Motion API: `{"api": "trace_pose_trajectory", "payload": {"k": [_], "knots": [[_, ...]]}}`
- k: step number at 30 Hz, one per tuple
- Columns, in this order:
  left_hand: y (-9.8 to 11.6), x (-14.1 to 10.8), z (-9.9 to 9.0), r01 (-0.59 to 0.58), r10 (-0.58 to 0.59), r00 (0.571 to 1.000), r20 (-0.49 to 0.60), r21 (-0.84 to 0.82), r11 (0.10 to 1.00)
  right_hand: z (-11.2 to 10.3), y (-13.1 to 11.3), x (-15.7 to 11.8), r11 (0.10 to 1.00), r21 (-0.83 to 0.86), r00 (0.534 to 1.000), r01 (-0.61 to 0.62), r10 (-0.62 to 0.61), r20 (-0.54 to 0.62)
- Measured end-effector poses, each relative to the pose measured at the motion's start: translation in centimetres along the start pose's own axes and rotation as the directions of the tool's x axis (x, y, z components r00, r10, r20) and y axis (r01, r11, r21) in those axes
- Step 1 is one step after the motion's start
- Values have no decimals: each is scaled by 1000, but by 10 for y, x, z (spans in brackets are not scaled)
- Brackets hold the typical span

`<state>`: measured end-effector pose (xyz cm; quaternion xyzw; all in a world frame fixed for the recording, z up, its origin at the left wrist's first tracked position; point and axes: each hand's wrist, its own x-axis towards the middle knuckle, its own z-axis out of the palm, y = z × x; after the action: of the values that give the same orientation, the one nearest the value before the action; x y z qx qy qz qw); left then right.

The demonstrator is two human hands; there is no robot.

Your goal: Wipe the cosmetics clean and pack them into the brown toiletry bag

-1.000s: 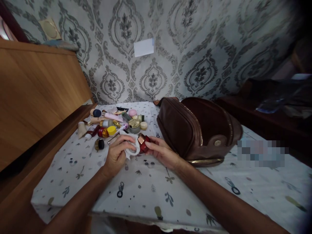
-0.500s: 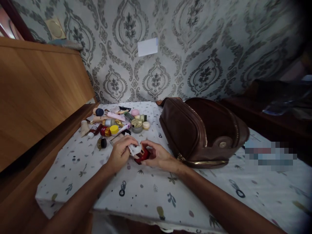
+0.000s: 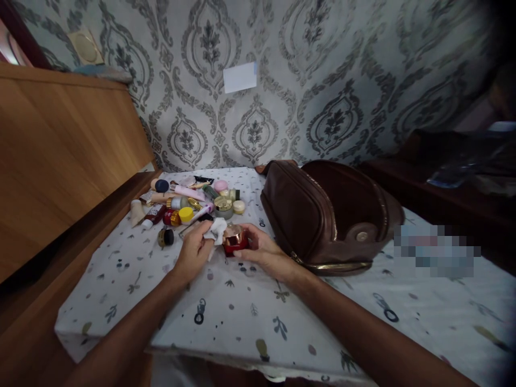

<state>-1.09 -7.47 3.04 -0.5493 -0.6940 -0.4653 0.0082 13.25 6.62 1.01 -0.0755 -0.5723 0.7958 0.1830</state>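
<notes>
My right hand (image 3: 260, 248) is closed around a red cosmetic jar (image 3: 234, 248) with a shiny gold-toned lid, held just above the patterned cloth. Pinched in my left hand (image 3: 195, 247) is a crumpled white tissue (image 3: 216, 230), close against the jar's left side. Beyond my hands lies a group of cosmetics: a yellow-lidded jar (image 3: 186, 215), a red bottle with a gold cap (image 3: 171, 217), a dark red tube (image 3: 153, 216) and a gold-lidded jar (image 3: 223, 207). A small dark-lidded jar (image 3: 165, 237) sits apart, left of my left hand.
A brown leather bag (image 3: 330, 220) with its top unzipped stands on the right of the cloth-covered table (image 3: 229, 322). A wooden cabinet (image 3: 68, 145) borders the left side. Patterned wallpaper (image 3: 258, 123) rises behind. A dark ledge (image 3: 447, 209) lies at the far right.
The red jar has turned more upright, so its gold lid now shows. The tissue has shifted off the lid to the jar's left. My right hand still holds the jar.
</notes>
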Motion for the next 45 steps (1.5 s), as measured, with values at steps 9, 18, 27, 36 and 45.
{"api": "trace_pose_trajectory", "payload": {"k": [9, 18, 27, 36, 45], "knots": [[13, -1, -6, -144, 160, 980, 117, -134, 980, 1, -1, 1, 996, 90, 1000, -26, 25, 11], [-1, -1, -4, 149, -97, 984, 152, -377, 914, -4, 5, 4, 982, -179, 998, 54, -50, 27], [6, 5, -5, 185, -159, 978, 131, -215, 959, -2, 8, 1, 817, -522, 967, 244, -249, 62], [-1, 5, -1, 295, -298, 954, 36, -297, 908, -3, -1, 0, 773, -617, 985, 147, -169, 23], [-1, 4, -1, 277, -275, 960, 44, -259, 925, -5, -2, 0, 864, -488, 990, 123, -140, 2]]}}
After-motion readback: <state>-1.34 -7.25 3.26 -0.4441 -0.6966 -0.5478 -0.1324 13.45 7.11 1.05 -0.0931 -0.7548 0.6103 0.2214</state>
